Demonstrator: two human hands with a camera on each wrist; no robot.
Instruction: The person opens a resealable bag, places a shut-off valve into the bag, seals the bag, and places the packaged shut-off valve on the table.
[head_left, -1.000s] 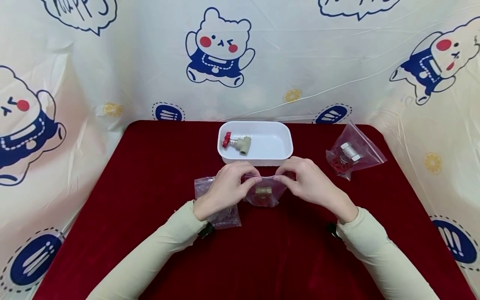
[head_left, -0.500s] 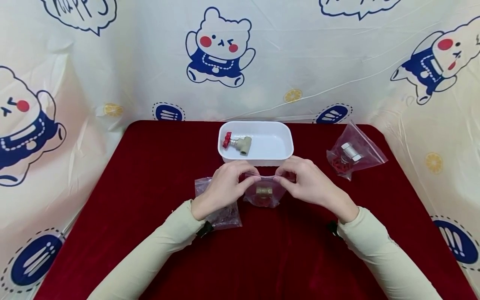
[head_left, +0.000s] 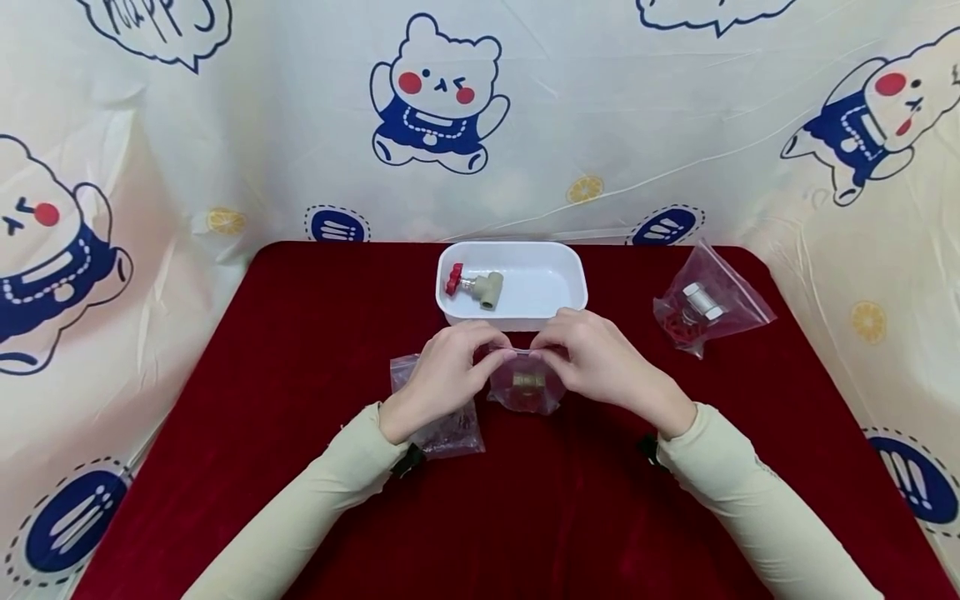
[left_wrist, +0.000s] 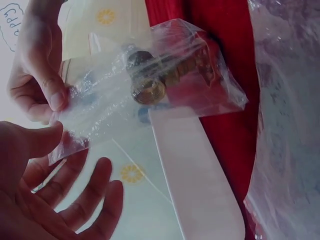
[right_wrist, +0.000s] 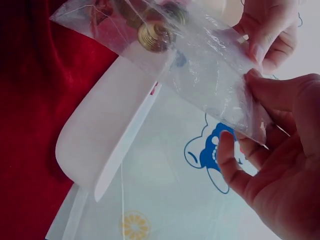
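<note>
One bagged brass valve [head_left: 528,383] below the fingers [head_left: 486,332]

Pale cream sleeves [head_left: 307,504], black wrist pieces [head_left: 408,461]

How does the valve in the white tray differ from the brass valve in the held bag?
The beige valve has a dull body, whereas the brass valve looks golden and metallic. The beige valve lies unwrapped in the white tray; the brass valve is inside a clear bag, pinched by the left hand and right hand. Both seem to have a red handwheel.
</note>
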